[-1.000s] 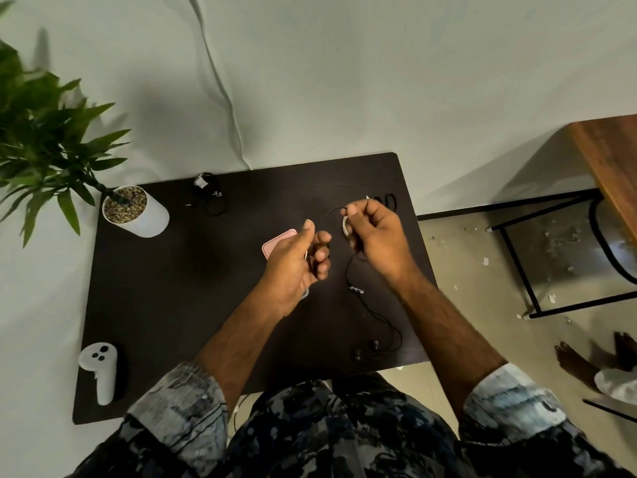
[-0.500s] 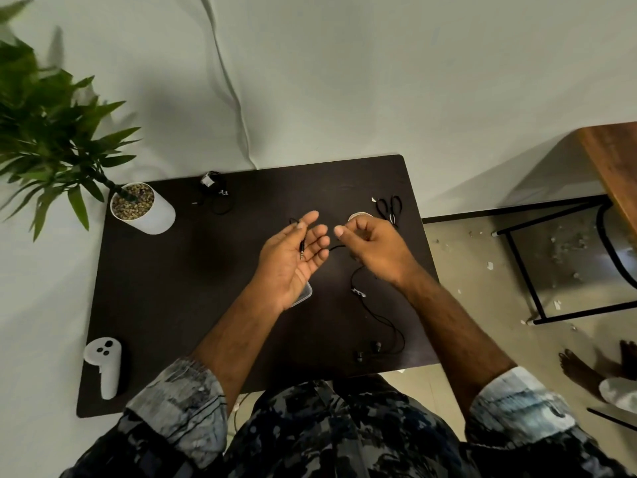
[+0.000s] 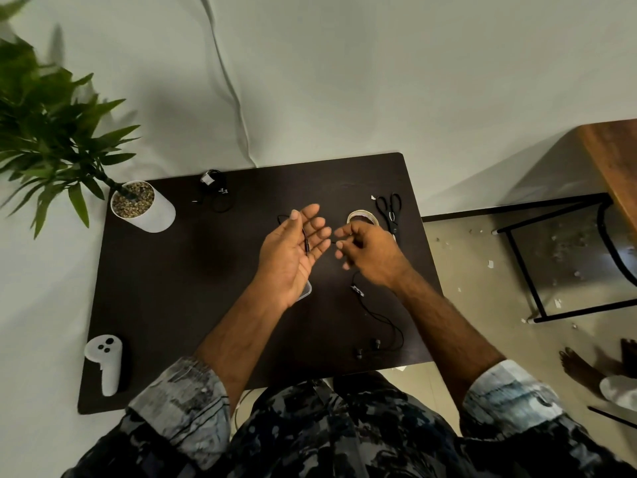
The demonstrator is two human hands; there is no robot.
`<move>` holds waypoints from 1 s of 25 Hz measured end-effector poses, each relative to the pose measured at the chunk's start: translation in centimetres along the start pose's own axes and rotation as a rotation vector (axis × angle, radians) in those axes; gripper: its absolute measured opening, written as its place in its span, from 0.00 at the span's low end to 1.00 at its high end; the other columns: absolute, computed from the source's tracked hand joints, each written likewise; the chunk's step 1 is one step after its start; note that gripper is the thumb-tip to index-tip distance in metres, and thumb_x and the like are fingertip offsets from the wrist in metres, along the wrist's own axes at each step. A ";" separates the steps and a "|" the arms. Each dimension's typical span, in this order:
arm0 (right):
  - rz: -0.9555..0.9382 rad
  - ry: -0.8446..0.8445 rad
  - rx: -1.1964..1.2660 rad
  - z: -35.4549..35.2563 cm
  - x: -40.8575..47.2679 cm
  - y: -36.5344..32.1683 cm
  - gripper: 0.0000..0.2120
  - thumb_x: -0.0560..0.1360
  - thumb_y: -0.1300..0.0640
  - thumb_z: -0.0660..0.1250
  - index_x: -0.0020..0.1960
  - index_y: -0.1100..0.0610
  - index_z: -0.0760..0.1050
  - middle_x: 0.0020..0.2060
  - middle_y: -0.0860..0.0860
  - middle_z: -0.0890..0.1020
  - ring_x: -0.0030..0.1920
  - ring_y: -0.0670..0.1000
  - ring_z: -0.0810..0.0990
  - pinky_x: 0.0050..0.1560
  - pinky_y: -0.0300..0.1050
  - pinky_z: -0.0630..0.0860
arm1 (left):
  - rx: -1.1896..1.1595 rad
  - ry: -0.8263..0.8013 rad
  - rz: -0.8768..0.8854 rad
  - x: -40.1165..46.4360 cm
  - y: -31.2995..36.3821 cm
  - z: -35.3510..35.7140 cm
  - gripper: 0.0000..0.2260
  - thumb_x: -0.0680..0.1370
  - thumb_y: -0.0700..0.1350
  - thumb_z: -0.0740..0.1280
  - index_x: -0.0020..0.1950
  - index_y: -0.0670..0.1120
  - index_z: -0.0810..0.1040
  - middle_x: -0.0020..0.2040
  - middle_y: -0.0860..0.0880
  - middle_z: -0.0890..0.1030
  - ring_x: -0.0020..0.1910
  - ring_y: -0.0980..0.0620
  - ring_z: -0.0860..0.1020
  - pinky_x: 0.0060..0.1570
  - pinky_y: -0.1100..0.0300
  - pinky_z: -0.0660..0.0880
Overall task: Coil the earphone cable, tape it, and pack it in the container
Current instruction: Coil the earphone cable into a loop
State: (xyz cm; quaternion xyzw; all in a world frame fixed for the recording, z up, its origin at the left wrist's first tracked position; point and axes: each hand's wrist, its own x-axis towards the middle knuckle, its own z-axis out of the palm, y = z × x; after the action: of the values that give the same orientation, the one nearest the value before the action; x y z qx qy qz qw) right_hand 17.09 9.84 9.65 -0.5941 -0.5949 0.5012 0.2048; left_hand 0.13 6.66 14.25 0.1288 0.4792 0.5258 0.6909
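Your left hand (image 3: 293, 253) is held flat and open above the table (image 3: 179, 305), palm up, fingers spread, with the plug end of the earphone cable (image 3: 379, 315) lying lengthwise along the fingers. Your right hand (image 3: 368, 257) sits just beside it, fingertips pinched together on the cable where it leaves the left. From that pinch the cable drops toward you and trails along the table's right side, ending at the earbuds (image 3: 367, 348) near the front edge. So the slack lies on the right hand's side, running fore and aft; I judge that hand should feed each loop across the open left fingers. Tape roll (image 3: 362, 217) waits just beyond your right hand, and the container (image 3: 306, 291) peeks out under your left wrist.
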 end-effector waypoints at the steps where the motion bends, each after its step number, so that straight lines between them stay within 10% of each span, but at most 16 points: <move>1: 0.045 0.018 0.006 0.1 0.0 0.2 0.06 0.83 0.63 0.67 0.58 0.59 0.80 0.39 0.51 0.85 0.31 0.40 0.82 0.36 0.38 0.81 | -0.032 0.002 0.006 0.1 0.0 0.0 0.15 0.86 0.50 0.58 0.63 0.44 0.81 0.37 0.52 0.79 0.35 0.57 0.77 0.40 0.61 0.76; 4: 0.122 0.051 -0.128 0.1 -0.1 1.1 0.04 0.82 0.60 0.69 0.54 0.55 0.82 0.39 0.48 0.86 0.34 0.39 0.83 0.39 0.34 0.80 | -0.156 -0.040 0.021 0.4 0.3 -0.2 0.16 0.87 0.45 0.57 0.70 0.41 0.75 0.35 0.53 0.73 0.31 0.59 0.68 0.33 0.64 0.67; 14: -0.023 -0.162 -0.391 -1.1 -2.4 0.3 0.04 0.80 0.55 0.71 0.48 0.52 0.84 0.41 0.44 0.86 0.44 0.43 0.84 0.50 0.43 0.82 | -0.022 0.015 0.315 1.3 0.6 -1.2 0.13 0.87 0.38 0.57 0.69 0.40 0.75 0.62 0.42 0.84 0.64 0.47 0.83 0.65 0.54 0.78; 19: -0.192 -0.118 -0.233 -3.3 -3.7 -3.0 0.02 0.78 0.56 0.74 0.47 0.51 0.85 0.39 0.47 0.84 0.43 0.48 0.83 0.49 0.44 0.81 | 0.323 0.130 0.365 1.7 -0.4 -2.5 0.14 0.85 0.37 0.61 0.70 0.38 0.76 0.59 0.44 0.85 0.59 0.50 0.85 0.64 0.55 0.80; 25: -0.370 0.025 -0.264 -4.0 -2.4 -5.7 0.02 0.81 0.55 0.71 0.50 0.51 0.83 0.40 0.43 0.83 0.41 0.43 0.81 0.44 0.33 0.76 | 0.617 -0.057 0.235 0.3 -2.4 -1.1 0.12 0.86 0.37 0.58 0.64 0.38 0.79 0.41 0.46 0.84 0.33 0.55 0.82 0.39 0.61 0.78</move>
State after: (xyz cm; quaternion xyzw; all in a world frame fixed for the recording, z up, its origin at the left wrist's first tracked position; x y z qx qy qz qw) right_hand 18.10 10.26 16.93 -0.5025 -0.7516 0.3656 0.2210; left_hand 0.73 5.56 11.94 0.4009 0.5784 0.4281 0.5670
